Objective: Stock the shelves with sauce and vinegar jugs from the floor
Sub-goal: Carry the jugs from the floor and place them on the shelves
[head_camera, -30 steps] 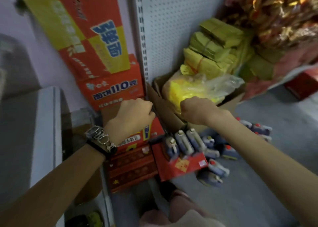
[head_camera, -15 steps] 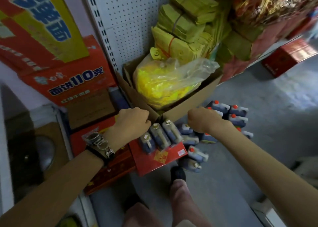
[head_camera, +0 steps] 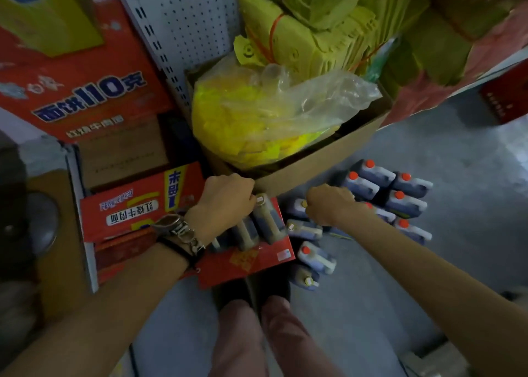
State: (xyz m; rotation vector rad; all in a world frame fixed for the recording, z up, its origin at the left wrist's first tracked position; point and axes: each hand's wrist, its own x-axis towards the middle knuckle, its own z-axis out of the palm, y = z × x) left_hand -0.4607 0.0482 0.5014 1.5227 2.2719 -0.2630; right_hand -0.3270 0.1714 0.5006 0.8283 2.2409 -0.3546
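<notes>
Several dark sauce and vinegar jugs with orange caps (head_camera: 400,196) lie on the grey floor, and a few more jugs (head_camera: 265,219) rest on a flat red box (head_camera: 251,262). Above them is an open cardboard box (head_camera: 323,159) holding a yellow plastic bag. My left hand (head_camera: 225,202), with a watch on its wrist, is clenched at the box's near corner. Just under the box's front bottom edge, over the jugs, my right hand (head_camera: 328,202) is also clenched. The fingers of both hands are hidden.
Red noodle cartons (head_camera: 85,91) are stacked at the left against a white pegboard shelf upright (head_camera: 177,34). Bundles of yellow paper (head_camera: 300,34) fill the shelf above the box. My feet and legs (head_camera: 257,319) stand on the bare grey floor (head_camera: 400,291).
The view has tilted down and moved closer to the floor. Both fists have slid from the box's upper flap to its lower edge and stayed there.
</notes>
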